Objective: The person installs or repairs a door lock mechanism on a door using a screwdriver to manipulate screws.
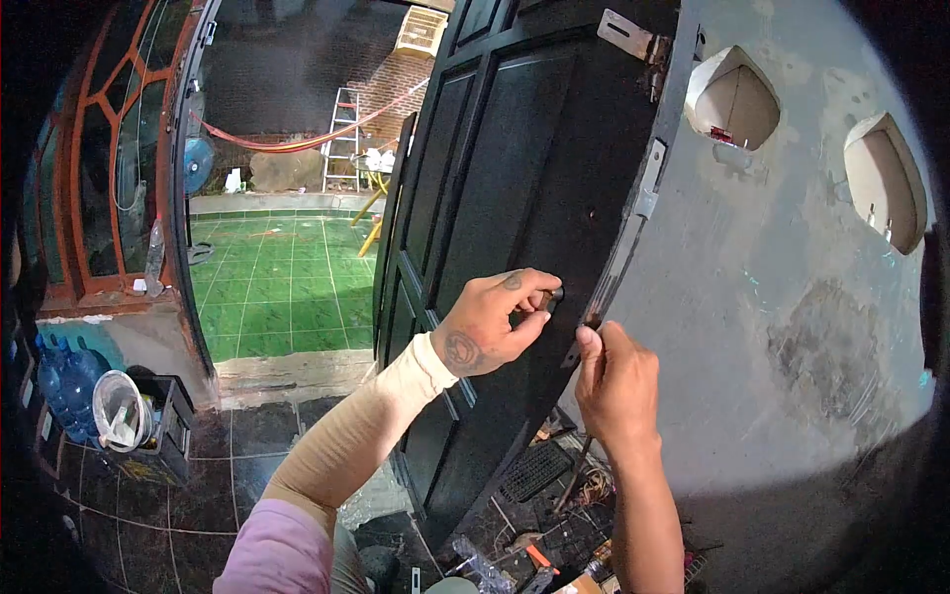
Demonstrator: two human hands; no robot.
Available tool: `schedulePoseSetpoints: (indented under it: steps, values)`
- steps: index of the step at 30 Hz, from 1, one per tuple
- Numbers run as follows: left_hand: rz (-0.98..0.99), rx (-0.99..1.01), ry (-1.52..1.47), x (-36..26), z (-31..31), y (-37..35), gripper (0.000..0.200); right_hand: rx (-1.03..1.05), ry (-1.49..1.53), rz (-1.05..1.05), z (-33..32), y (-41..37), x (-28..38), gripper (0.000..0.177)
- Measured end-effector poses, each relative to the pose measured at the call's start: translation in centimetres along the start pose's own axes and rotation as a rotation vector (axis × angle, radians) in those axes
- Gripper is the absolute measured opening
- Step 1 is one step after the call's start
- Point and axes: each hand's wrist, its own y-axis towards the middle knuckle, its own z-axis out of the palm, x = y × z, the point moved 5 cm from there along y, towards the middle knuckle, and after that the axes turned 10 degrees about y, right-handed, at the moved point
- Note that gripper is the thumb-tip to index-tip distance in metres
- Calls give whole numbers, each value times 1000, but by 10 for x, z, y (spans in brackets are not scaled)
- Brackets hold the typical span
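A black panelled door [505, 148] stands ajar, with a metal lock plate [648, 178] along its edge. My left hand [500, 322] pinches a small dark knob [556, 295] on the door's face. At the door's edge, just below the lock plate, my right hand [618, 381] is closed, thumb against the fingers. Whatever it grips there is too small and hidden to name. A metal latch [625, 36] sticks out near the upper part of the door.
A grey wall [792, 297] with two niches rises at the right. Tools and debris [539, 554] lie on the floor below the door. At the left are a crate [173, 426] and blue bottles [69, 381]. Beyond the doorway is a green tiled floor [277, 287].
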Motion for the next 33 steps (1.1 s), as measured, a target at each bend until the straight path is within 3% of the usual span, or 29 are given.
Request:
schedulePoseSetpoints:
  steps: [3, 6, 9, 14, 21, 24, 27, 30, 33]
  values:
    - [-13, 12, 9, -1, 0, 0, 34, -112, 173, -55, -6, -2, 6, 12]
    - [-14, 9, -10, 0, 2, 0, 35, -150, 69, -194, 1, 0, 5, 16]
    - [-15, 4, -10, -2, 2, 1, 36, -86, -4, -33, 3, 5, -2, 16]
    - [-14, 8, -5, 2, 2, 0, 36, -93, 80, -97, 0, 0, 3, 15]
    - [-30, 19, -11, 0, 2, 1, 35, 19, -13, -1, 2, 1, -3, 15]
    - [-36, 22, 7, 0, 3, 0, 35, -141, 112, -70, -4, -3, 0, 16]
    - [-35, 21, -29, 0, 3, 0, 35, -145, 67, -184, 1, -1, 3, 17]
    - [-32, 21, -16, 0, 4, 0, 35, -85, 21, -57, 3, 3, 0, 14]
    - [-29, 28, -4, 0, 4, 1, 35, -122, 57, -102, -1, -2, 0, 12]
